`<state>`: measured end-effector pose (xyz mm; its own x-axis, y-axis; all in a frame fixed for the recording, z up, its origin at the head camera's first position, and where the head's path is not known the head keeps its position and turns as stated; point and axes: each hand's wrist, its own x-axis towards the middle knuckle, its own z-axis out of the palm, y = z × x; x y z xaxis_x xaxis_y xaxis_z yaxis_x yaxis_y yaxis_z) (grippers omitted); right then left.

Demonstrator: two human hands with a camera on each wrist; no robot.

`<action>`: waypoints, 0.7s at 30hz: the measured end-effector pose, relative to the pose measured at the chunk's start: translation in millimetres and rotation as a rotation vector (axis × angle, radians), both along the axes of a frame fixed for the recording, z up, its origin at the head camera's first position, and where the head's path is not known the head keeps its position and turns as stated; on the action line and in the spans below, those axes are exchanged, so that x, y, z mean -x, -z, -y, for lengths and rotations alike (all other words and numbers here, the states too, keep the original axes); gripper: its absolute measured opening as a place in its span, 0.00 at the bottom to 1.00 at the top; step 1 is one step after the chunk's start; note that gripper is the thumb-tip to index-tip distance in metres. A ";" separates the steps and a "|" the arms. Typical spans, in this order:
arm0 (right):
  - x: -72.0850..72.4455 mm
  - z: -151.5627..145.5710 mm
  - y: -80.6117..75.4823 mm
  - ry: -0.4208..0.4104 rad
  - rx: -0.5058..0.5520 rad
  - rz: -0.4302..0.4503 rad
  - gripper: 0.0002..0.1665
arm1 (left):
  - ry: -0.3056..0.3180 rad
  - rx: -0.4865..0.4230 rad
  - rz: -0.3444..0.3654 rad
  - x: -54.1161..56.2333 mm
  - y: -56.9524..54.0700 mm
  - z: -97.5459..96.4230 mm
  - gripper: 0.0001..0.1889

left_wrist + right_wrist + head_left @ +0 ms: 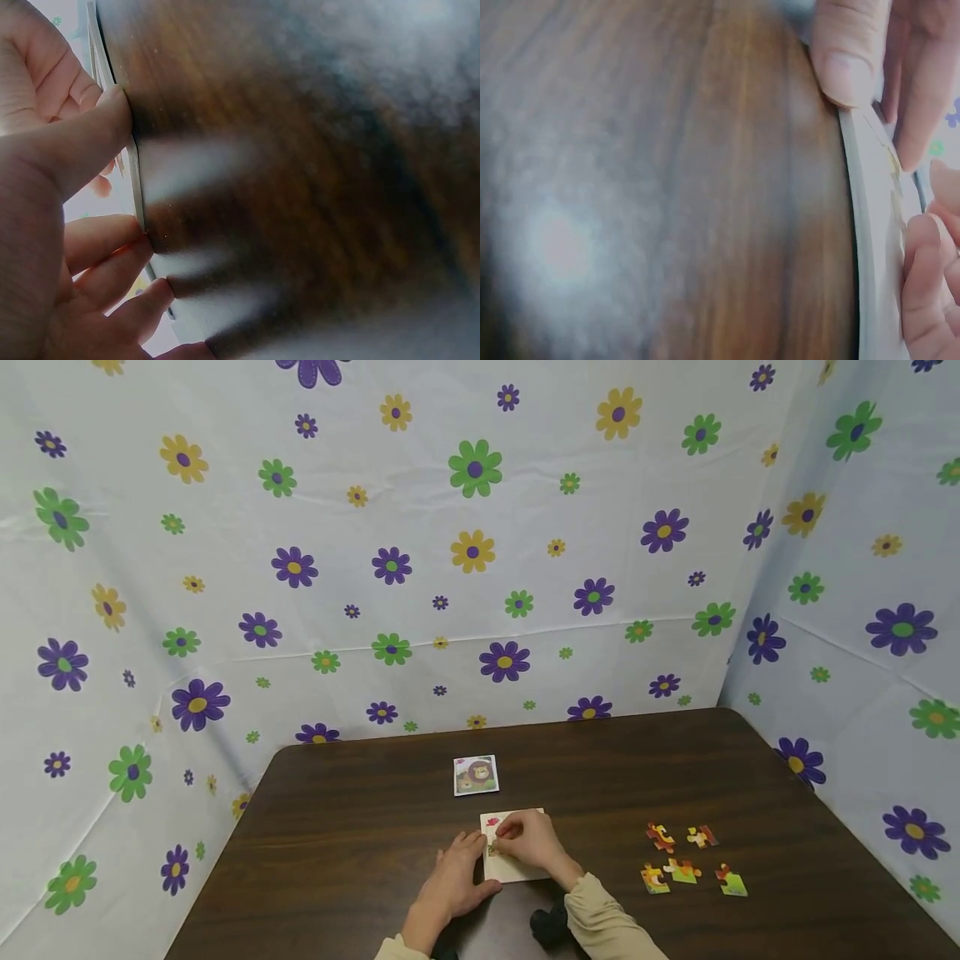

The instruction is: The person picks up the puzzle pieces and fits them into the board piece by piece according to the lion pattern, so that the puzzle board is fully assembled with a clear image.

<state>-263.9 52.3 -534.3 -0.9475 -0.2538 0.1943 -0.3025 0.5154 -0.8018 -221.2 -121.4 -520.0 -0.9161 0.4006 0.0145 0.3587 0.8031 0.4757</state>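
A pale square puzzle board [512, 870] lies on the table in front of the person, with a red picture part showing at its upper left. My left hand [454, 875] rests at the board's left side, fingers extended along the edge and thumb near the lower left corner. In the left wrist view that thumb touches the board's thin edge [137, 184]. My right hand [531, 837] is over the board, thumb and fingertips pinching a small puzzle piece [492, 850] low on its left part. The fingers hide most of this piece.
Several loose puzzle pieces [682, 871] lie on the dark wooden table [360, 827] to the right. Beyond the board is a square lion picture card [476, 775]. A flower-patterned sheet [420, 527] hangs behind the table and along its sides.
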 end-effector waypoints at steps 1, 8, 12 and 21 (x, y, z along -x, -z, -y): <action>0.0 -1.1 0.1 -0.001 0.013 0.006 0.07 | 0.000 -0.001 0.002 -0.1 0.0 0.0 0.36; -0.1 -10.4 -6.7 -0.001 0.077 0.006 0.09 | -0.001 0.009 -0.006 -0.6 -0.9 0.2 0.36; 0.4 -18.0 -15.0 0.006 0.088 -0.004 0.11 | -0.004 0.014 0.000 -0.5 -1.3 -0.2 0.36; 0.7 -41.3 -27.5 0.056 0.125 0.031 0.16 | -0.004 0.006 0.003 -0.9 -0.4 -0.3 0.36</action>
